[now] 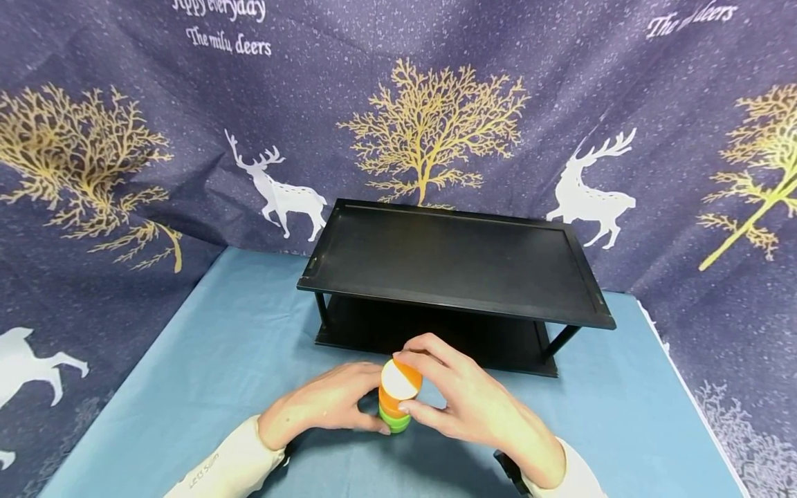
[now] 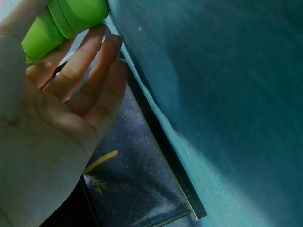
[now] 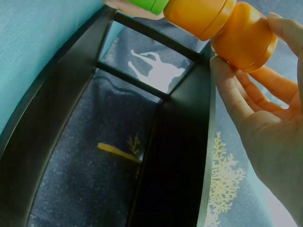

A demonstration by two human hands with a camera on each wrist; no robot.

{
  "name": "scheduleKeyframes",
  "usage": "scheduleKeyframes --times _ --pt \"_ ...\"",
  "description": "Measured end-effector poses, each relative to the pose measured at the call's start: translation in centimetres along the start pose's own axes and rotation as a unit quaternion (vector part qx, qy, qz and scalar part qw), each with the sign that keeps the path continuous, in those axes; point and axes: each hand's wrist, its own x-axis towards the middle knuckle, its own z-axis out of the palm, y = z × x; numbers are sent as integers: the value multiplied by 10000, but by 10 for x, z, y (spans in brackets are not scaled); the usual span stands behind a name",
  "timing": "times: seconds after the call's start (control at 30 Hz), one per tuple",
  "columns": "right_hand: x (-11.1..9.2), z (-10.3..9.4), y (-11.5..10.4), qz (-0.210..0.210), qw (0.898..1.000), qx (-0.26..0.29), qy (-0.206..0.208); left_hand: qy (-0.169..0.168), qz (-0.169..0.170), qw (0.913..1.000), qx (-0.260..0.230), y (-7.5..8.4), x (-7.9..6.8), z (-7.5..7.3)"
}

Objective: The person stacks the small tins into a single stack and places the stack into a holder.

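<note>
A small stack of round containers stands on the blue cloth in front of the rack. At its base is green (image 1: 397, 422), showing as two green sections (image 2: 80, 13) in the left wrist view. An orange container (image 3: 194, 16) sits above the green. On top, a second orange container (image 3: 244, 38) leans at an angle, its white upper face (image 1: 397, 382) showing in the head view. My right hand (image 1: 463, 387) pinches this top container between thumb and fingers. My left hand (image 1: 330, 398) holds the lower stack, thumb and fingers around the green part.
A black two-tier rack (image 1: 448, 259) stands just behind the hands, its lower shelf (image 1: 373, 328) under the top board. Blue cloth (image 1: 205, 360) covers the table. A dark backdrop (image 1: 473, 41) printed with deer and trees hangs behind and at the sides.
</note>
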Motion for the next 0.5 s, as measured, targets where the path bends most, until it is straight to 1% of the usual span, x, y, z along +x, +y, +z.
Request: scheduleKeyframes --times 0.3,0.5 --pt "-1 2 -1 146 9998 65 -126 16 18 10000 -3 -1 0 1" --pt "0 4 0 96 9999 107 -71 11 9 10000 -43 -1 0 0"
